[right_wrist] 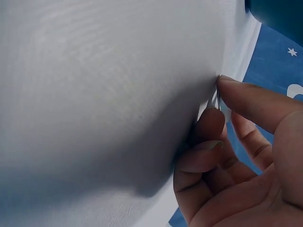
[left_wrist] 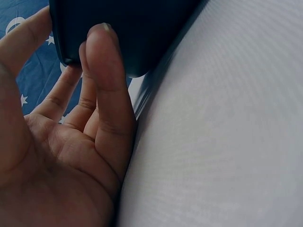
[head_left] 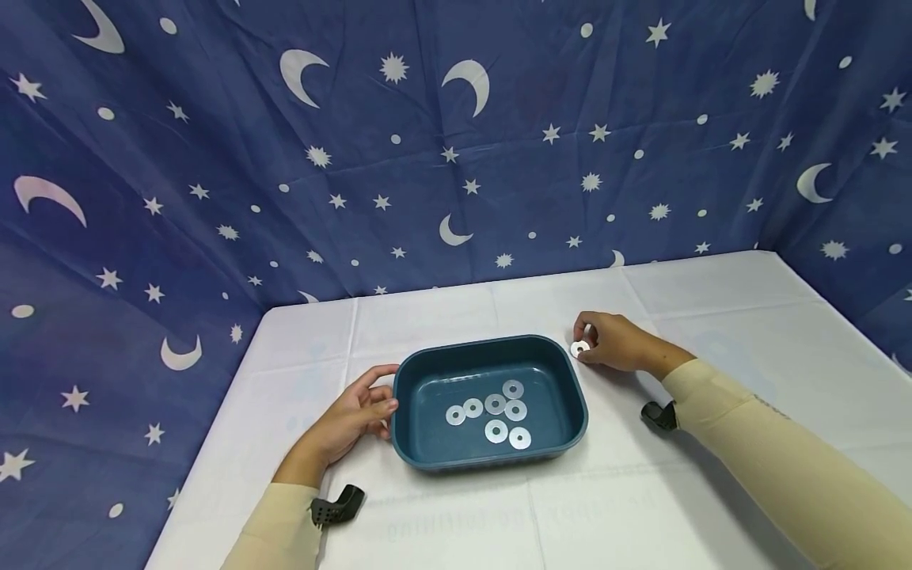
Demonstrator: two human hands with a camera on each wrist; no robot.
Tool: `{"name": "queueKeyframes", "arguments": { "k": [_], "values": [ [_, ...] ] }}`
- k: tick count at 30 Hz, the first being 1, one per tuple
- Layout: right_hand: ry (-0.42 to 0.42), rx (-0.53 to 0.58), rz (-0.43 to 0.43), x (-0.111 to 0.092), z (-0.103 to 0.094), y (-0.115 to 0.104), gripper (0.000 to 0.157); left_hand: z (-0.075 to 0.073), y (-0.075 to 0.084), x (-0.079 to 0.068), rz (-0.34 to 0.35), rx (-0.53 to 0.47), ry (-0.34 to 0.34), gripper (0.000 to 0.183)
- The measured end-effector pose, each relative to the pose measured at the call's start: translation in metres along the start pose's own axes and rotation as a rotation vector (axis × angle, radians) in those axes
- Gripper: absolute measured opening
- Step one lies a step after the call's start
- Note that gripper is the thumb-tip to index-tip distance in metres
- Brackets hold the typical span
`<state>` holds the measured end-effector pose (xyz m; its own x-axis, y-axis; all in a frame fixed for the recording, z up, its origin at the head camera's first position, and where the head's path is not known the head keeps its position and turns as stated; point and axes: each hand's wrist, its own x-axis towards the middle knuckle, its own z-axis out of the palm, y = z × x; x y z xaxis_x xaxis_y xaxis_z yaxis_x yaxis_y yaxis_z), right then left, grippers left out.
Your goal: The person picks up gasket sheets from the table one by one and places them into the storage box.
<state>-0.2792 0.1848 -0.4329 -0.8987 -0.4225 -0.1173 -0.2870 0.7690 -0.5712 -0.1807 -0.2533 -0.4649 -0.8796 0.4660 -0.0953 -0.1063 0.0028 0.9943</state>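
Note:
A dark teal rectangular tub (head_left: 425, 447) sits on the table with several flat metal washers (head_left: 496, 431) lying in it, most of them bunched toward the right half of its floor. My left hand (head_left: 359, 412) is at the tub's left end, its fingertips against the rim and end wall; the left wrist view shows the fingers (left_wrist: 106, 61) fairly straight there. Just outside the tub's right back corner, my right hand (head_left: 616, 342) pinches one washer (head_left: 575, 349) between thumb and fingers. In the right wrist view that washer (right_wrist: 218, 100) appears edge-on, close to the cloth.
A white cloth (head_left: 456, 518) with fold creases covers the table. Behind and at both sides hangs a dark blue curtain (head_left: 499, 198) printed with moons and stars. Each wrist wears a black strap-mounted device, such as the left one (head_left: 338, 505).

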Motion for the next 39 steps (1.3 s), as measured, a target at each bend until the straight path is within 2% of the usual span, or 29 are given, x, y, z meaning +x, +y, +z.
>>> {"name": "queueKeyframes", "arguments": {
  "k": [14, 24, 34, 39],
  "values": [
    [-0.039, 0.030, -0.039, -0.011, -0.011, 0.004, 0.021, 0.000, -0.001, -0.001, -0.007, 0.009, 0.007, 0.058],
    [-0.024, 0.093, -0.098, -0.018, -0.024, -0.012, 0.020, -0.002, -0.003, 0.000, 0.021, -0.028, -0.021, 0.052],
    [0.022, 0.148, -0.108, -0.025, -0.034, -0.031, 0.019, 0.003, 0.000, 0.000, -0.004, 0.028, 0.026, 0.056],
    [0.042, 0.165, -0.161, -0.027, -0.039, -0.046, 0.020, 0.003, 0.000, 0.000, 0.002, 0.022, 0.031, 0.056]
  ]
}}
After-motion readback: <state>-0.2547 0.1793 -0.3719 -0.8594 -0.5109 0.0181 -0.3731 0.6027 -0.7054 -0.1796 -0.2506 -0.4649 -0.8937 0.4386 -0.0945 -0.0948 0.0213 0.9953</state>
